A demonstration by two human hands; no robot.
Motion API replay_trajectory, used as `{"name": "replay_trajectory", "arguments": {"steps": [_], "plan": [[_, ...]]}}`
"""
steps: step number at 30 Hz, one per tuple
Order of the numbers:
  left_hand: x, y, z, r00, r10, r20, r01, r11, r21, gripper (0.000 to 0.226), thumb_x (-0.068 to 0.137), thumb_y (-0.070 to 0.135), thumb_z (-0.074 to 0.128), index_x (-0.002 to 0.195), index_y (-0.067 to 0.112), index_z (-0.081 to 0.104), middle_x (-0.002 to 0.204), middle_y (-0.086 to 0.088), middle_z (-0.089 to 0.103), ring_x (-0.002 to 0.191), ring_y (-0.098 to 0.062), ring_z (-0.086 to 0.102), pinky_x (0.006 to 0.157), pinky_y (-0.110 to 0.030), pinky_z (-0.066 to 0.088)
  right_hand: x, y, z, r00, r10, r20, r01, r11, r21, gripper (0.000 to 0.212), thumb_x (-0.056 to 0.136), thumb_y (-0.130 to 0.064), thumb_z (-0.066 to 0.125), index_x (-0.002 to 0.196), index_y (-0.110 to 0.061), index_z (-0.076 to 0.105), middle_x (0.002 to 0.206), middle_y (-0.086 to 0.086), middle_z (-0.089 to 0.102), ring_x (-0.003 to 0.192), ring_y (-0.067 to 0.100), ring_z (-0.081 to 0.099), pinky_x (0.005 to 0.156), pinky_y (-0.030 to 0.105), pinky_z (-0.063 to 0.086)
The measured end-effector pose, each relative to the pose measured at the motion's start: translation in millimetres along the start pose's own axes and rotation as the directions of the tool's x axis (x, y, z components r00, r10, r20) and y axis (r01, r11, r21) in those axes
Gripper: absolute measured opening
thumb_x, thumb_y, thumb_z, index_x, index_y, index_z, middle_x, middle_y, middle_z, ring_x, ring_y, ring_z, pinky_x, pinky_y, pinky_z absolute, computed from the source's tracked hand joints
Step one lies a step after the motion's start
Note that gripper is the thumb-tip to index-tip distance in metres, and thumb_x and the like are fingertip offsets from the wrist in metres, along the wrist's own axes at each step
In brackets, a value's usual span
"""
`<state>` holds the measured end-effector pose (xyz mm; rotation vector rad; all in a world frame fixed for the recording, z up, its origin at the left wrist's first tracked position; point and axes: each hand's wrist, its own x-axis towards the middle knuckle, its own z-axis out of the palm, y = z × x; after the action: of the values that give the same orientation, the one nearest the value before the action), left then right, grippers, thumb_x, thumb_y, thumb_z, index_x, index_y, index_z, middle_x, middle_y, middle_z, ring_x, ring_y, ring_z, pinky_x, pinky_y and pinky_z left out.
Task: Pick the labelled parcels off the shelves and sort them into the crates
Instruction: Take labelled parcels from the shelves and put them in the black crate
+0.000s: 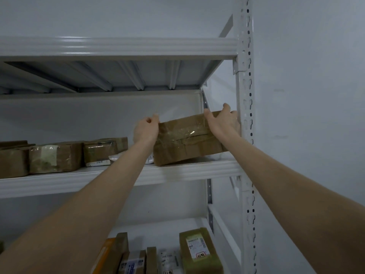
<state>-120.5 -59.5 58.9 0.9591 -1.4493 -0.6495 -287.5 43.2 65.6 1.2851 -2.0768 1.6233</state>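
Right of centre, the parcel (187, 139) sits tilted on the shelf (187, 171) edge, 1 corner down. The left hand (146, 129) pinches its upper left corner. The right hand (223, 121) clamps the upper right, beside the post (245, 115). The glossy tape could let it slip and drop.

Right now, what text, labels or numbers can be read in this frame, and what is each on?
Nothing reads clearly.
Box in the left hand and right hand: clear tape, no label showing.
Olive parcel, lower shelf: white label, red-framed mark, too blurred.
Flat parcel further left: white label, dark print, too blurred.
Small box, middle shelf: label strip at its base, too small.
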Motion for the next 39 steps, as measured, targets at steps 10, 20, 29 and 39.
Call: {"name": "replay_trajectory", "arguments": {"steps": [10,20,29,39], "plan": [[-31,9,-20,0.961,-0.251,0.113,0.273,0.919,-0.284,0.031,0.092,0.036,0.055,0.102,0.007,0.058,0.100,-0.009,0.061,0.081,-0.023,0.058,0.074,-0.032,0.051,-24,18,-33,0.946,0.305,0.109,-0.324,0.894,0.311,0.028,0.087,-0.035,0.053,0.080,-0.007,0.052,0.076,0.007,0.050,0.078,0.025,0.052,0.072,0.035,0.043],[-62,10,-38,0.919,-0.271,0.286,0.368,0.848,-0.382,0.027,0.087,0.011,0.059,0.115,0.012,0.056,0.099,-0.008,0.061,0.091,-0.022,0.057,0.075,-0.038,0.052,-46,26,-53,0.899,0.362,0.248,-0.438,0.751,0.494,0.013,0.081,0.001,0.064,0.081,-0.007,0.054,0.098,0.018,0.060,0.078,0.023,0.055,0.093,0.051,0.051],[-70,12,-41,0.944,-0.053,0.325,0.204,0.870,-0.450,0.036,0.084,0.011,0.069,0.114,0.025,0.054,0.109,-0.003,0.067,0.097,-0.023,0.064,0.084,-0.045,0.055,-57,18,-48,0.967,0.119,0.225,-0.197,0.911,0.363,0.106,0.047,-0.047,0.090,0.135,-0.016,0.038,0.126,0.003,0.055,0.114,0.025,0.055,0.096,0.047,0.049],[-62,11,-39,0.929,-0.003,0.371,0.183,0.874,-0.450,0.046,0.084,-0.001,0.064,0.120,0.024,0.053,0.111,-0.003,0.067,0.095,-0.021,0.064,0.071,-0.035,0.054,-45,12,-40,0.989,-0.029,0.142,0.038,0.998,-0.055,0.090,0.065,-0.060,0.077,0.141,-0.032,0.037,0.136,0.007,0.037,0.119,0.028,0.048,0.097,0.043,0.044]]}}
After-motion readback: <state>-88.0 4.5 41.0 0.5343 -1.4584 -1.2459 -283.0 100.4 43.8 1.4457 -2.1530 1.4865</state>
